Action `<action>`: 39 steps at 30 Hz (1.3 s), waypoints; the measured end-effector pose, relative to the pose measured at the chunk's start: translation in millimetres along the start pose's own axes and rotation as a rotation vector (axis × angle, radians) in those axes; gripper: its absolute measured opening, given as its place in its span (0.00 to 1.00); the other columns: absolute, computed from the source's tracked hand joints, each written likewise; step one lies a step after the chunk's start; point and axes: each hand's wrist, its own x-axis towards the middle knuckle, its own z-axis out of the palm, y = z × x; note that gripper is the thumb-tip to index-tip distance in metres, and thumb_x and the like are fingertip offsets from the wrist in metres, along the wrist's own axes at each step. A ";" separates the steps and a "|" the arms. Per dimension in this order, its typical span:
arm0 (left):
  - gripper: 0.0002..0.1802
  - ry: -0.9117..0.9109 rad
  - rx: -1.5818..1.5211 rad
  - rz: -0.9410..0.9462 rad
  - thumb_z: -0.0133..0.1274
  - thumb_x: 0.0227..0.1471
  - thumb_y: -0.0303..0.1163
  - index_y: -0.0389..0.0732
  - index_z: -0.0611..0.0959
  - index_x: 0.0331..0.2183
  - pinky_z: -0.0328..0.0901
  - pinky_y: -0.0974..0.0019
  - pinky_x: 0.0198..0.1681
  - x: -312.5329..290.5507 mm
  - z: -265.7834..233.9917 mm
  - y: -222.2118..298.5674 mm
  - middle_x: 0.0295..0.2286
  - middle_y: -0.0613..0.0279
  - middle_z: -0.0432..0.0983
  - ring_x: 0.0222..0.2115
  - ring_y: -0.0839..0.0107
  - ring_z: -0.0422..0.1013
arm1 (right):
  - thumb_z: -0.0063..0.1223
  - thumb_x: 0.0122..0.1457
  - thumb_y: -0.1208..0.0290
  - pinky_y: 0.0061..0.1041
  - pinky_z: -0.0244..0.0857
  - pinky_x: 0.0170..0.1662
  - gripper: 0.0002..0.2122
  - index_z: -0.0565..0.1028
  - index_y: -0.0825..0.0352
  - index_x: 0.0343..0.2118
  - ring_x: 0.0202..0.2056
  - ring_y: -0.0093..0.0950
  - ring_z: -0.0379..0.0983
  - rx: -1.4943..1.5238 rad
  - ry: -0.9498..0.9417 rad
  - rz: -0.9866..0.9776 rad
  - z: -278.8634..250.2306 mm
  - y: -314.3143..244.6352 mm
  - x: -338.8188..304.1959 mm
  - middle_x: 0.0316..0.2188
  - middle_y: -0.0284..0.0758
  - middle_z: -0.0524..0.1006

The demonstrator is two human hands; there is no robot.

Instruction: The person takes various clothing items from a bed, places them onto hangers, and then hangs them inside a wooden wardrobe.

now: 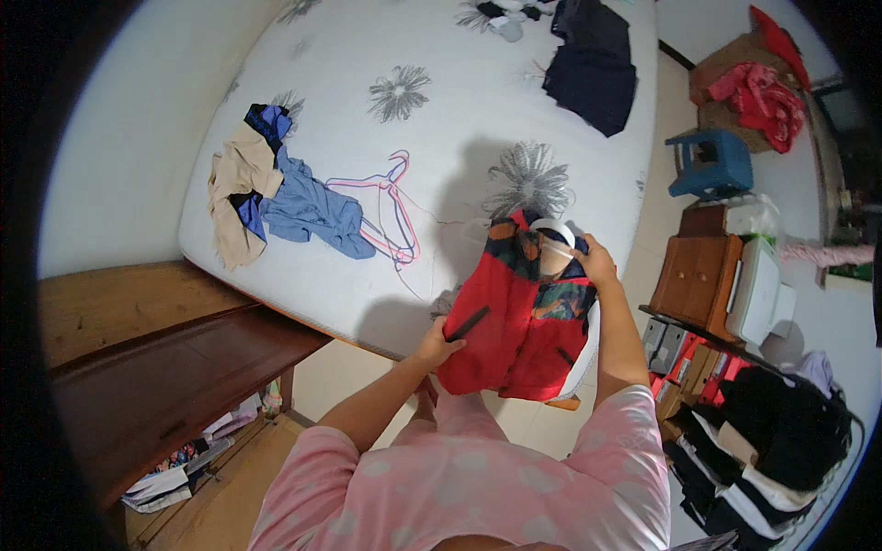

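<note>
A red vest with a dark patterned upper part hangs in front of me at the near edge of the bed. A white hanger shows at its neck opening. My left hand is closed on the vest's left side, beside a black pocket strip. At the shoulder on the other side, my right hand grips the patterned cloth, with its fingertips partly hidden. Beyond the vest to the left lie pink and blue hangers on the mattress, touching a crumpled blue garment.
Beige clothing lies at the left of the bed; dark trousers lie at the far right. Along the right side stand a blue stool, a wooden cabinet and piled dark clothes. A brown wooden table is near left.
</note>
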 end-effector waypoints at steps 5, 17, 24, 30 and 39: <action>0.34 0.003 0.062 0.139 0.56 0.42 0.32 0.41 0.62 0.52 0.62 0.65 0.43 19.3 3.3 -34.5 0.41 0.53 0.69 0.40 0.63 0.68 | 0.54 0.49 0.64 0.36 0.62 0.42 0.17 0.67 0.62 0.42 0.39 0.44 0.69 -0.143 0.153 0.014 33.0 11.2 62.5 0.36 0.46 0.73; 0.18 -0.055 -0.074 -0.143 0.52 0.46 0.29 0.37 0.72 0.42 0.63 0.66 0.43 21.0 -17.3 -59.2 0.37 0.58 0.71 0.39 0.68 0.67 | 0.49 0.48 0.73 0.37 0.53 0.50 0.17 0.67 0.64 0.43 0.46 0.38 0.62 -0.075 0.375 -0.351 90.0 -56.6 86.2 0.42 0.40 0.67; 0.16 0.120 -0.217 -0.245 0.49 0.48 0.26 0.36 0.72 0.42 0.60 0.67 0.46 11.1 -55.2 -58.9 0.38 0.59 0.71 0.40 0.70 0.66 | 0.47 0.51 0.70 0.34 0.62 0.40 0.10 0.71 0.68 0.34 0.36 0.42 0.69 0.278 -0.224 -0.237 205.0 -133.6 46.7 0.32 0.45 0.73; 0.15 0.202 -0.319 -0.292 0.49 0.49 0.28 0.36 0.72 0.41 0.60 0.68 0.45 -20.2 -65.7 -51.4 0.38 0.60 0.70 0.40 0.70 0.66 | 0.47 0.51 0.60 0.35 0.61 0.41 0.14 0.73 0.66 0.32 0.39 0.38 0.69 -0.044 -0.345 -0.302 268.6 -165.2 19.9 0.33 0.42 0.73; 0.14 0.245 -0.341 -0.374 0.49 0.49 0.27 0.37 0.73 0.40 0.63 0.69 0.41 -63.8 -73.9 -53.6 0.35 0.61 0.72 0.37 0.73 0.68 | 0.46 0.49 0.61 0.36 0.53 0.45 0.14 0.75 0.62 0.34 0.44 0.31 0.65 -0.430 -0.272 -0.079 303.0 -167.3 19.8 0.38 0.34 0.73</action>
